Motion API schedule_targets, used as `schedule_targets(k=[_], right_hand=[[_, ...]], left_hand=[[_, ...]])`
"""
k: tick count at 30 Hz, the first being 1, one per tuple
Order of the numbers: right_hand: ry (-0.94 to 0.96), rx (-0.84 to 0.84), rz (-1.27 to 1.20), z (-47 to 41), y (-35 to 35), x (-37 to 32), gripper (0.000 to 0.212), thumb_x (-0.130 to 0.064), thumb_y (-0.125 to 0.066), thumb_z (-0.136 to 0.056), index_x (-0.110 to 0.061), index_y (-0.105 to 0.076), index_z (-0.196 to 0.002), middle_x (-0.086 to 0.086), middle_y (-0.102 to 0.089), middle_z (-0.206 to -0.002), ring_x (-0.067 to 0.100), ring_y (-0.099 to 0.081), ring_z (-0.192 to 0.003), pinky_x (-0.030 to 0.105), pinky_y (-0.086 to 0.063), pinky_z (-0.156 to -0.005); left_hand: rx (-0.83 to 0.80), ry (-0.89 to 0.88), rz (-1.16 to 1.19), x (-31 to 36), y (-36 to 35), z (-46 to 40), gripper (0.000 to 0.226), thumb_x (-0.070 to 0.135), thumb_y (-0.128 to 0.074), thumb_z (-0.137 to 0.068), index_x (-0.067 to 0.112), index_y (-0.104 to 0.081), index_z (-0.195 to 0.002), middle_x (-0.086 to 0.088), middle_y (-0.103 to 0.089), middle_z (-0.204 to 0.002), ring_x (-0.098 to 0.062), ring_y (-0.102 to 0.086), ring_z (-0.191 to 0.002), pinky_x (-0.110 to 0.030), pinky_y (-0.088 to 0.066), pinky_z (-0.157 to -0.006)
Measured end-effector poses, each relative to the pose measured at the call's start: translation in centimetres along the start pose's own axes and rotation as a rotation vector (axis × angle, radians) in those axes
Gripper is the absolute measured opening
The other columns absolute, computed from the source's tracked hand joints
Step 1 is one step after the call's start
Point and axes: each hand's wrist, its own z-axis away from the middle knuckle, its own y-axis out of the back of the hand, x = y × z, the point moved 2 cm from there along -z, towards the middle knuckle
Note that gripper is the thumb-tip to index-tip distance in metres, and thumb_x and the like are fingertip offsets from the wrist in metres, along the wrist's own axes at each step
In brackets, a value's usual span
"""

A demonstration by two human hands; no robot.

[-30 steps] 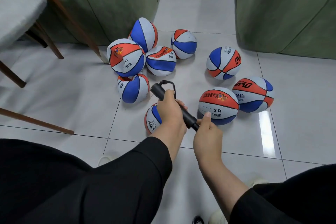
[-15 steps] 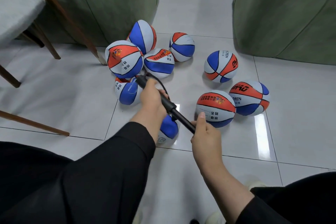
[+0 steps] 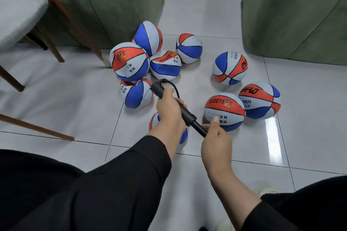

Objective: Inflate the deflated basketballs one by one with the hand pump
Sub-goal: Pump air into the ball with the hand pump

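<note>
Hand pump: black, slim barrel, held slantwise above the floor tiles, a thin black hose looping from its far end. Your left hand was wrapped round the barrel, fingers curled tight on it; your right hand closed on the plunger handle at the near end, thumb lying along the rod. Compared with half a second before, your hands sat closer together and the exposed rod was shorter; the pump's far end lay nearer the dented ball at left.

Basketballs, counted: nine, all red, white and blue.
- One ball under your left forearm, mostly hidden; whether the hose reached it could not be told.
- One dented ball, just beyond the pump's far end, deeply creased.
- Four in a touching cluster by the left sofa: large ball with printed emblem, tall ball behind it, flattened ball, small ball.
- One lone ball, apart, in the middle.
- Two touching at right: lettered ball, just beside your right thumb, and its neighbour.

Surroundings: two green sofas, one wooden chair at left. Your black sleeves covered both arms to the forearm.
</note>
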Motion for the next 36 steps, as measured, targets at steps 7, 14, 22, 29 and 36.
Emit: schedule_targets(k=[7,14,22,29,36], right_hand=[[0.009,-0.030,-0.001,-0.2,-1.4,-0.4,0.056,-0.047,-0.031,-0.108,-0.020,-0.062,-0.072,0.001,-0.069,-0.078,0.018,-0.061,-0.079,0.036,-0.045,-0.072],[0.045,-0.106,0.025,0.5,-1.1,-1.5,0.062,-0.055,-0.038,-0.104,-0.010,-0.062,-0.069,0.005,-0.054,-0.058,0.032,-0.054,-0.066,0.043,-0.047,-0.066],[0.019,-0.103,0.013,1.4,0.7,-0.6,0.063,-0.055,-0.039,-0.103,-0.002,-0.068,-0.085,0.012,-0.059,-0.066,0.024,-0.053,-0.066,0.039,-0.048,-0.065],[0.020,-0.002,-0.008,0.2,0.4,-0.6,0.048,-0.048,-0.037,-0.107,-0.024,-0.065,-0.076,-0.005,-0.067,-0.077,0.009,-0.059,-0.078,0.033,-0.046,-0.069],[0.045,-0.018,0.031,-0.4,-1.2,-0.7,0.052,-0.047,-0.036,-0.107,-0.019,-0.070,-0.079,-0.001,-0.066,-0.071,0.020,-0.059,-0.072,0.033,-0.043,-0.064]], left_hand=[[0.052,0.017,0.002,-2.1,0.8,1.1,0.019,0.031,-0.059,-0.091,0.014,-0.051,-0.095,0.000,-0.052,-0.056,-0.016,-0.049,-0.045,-0.025,-0.048,-0.053],[0.011,0.064,-0.006,0.5,0.6,-0.3,0.016,0.031,-0.064,-0.093,0.018,-0.056,-0.099,0.003,-0.053,-0.055,-0.013,-0.050,-0.047,-0.026,-0.049,-0.056],[0.049,0.045,0.008,3.4,1.7,-3.2,0.015,0.029,-0.068,-0.090,0.020,-0.058,-0.095,0.004,-0.055,-0.056,-0.014,-0.052,-0.049,-0.027,-0.048,-0.059],[0.001,0.044,0.042,-0.1,-0.1,-0.3,0.017,0.030,-0.065,-0.090,0.019,-0.053,-0.093,0.003,-0.051,-0.054,-0.016,-0.047,-0.046,-0.030,-0.048,-0.061],[0.046,0.027,0.038,-2.1,0.4,1.1,0.021,0.029,-0.060,-0.090,0.012,-0.049,-0.093,0.000,-0.049,-0.052,-0.017,-0.046,-0.042,-0.025,-0.045,-0.052]])
